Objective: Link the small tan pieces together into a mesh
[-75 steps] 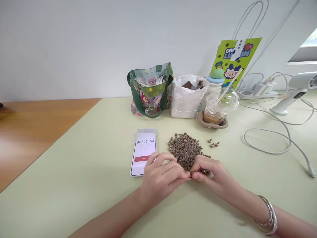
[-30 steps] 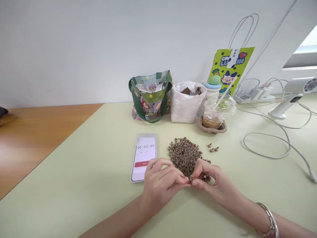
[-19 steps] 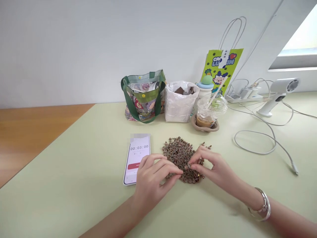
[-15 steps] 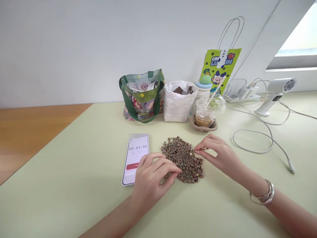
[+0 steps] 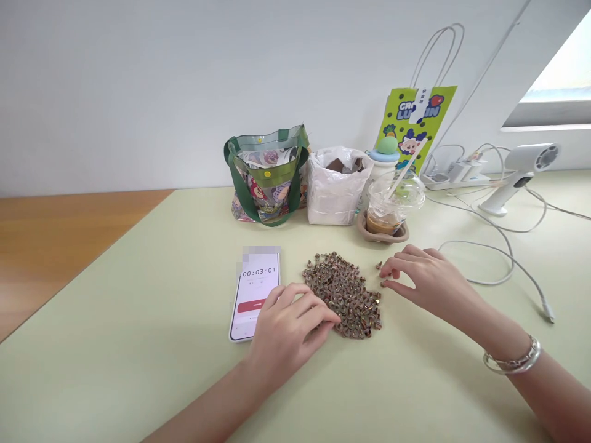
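Beside the beads (image 5: 341,294), a phone (image 5: 257,289) reads 00:03:01, grip released on left hand (image 5: 289,332) and right hand (image 5: 429,283).

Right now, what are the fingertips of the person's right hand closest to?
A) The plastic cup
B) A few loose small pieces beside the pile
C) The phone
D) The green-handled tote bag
B. The right hand has its fingertips right by the few loose pieces, just off the main pile.
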The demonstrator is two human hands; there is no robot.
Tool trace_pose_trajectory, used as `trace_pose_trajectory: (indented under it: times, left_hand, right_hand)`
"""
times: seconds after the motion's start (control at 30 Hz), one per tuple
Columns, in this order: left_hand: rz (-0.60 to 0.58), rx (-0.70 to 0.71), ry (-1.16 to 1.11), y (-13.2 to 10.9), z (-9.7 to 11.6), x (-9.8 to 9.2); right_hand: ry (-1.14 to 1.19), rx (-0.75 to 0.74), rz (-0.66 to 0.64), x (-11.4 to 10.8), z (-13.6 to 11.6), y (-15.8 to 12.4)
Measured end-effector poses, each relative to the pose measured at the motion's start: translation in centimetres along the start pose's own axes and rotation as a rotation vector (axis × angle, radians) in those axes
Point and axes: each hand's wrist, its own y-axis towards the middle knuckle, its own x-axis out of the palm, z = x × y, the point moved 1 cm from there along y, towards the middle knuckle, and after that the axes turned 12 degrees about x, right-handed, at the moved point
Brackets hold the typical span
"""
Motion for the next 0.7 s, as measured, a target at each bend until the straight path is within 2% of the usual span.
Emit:
trace_pose_trajectory:
  times: [0.13, 0.23, 0.5, 0.7]
  left_hand:
    - [-0.011, -0.009, -0.011, 0.0, 0.1, -0.1]
    - [-0.016, -0.010, -0.011, 0.0, 0.1, -0.1]
    - [0.002, -0.039, -0.036, 0.1, 0.0, -0.1]
    - [-0.040, -0.054, -0.102, 0.0, 0.0, -0.1]
  right_hand:
    - [0.078, -0.112, -0.077, -0.2, -1.3, -0.2]
    - [0.082, -0.133, -0.102, 0.0, -2.2, -0.4]
    - [0.216, -0.148, -0.049, -0.4, -2.7, -0.6]
    - [0.532, -0.188, 0.016, 0.0, -5.8, -1.8]
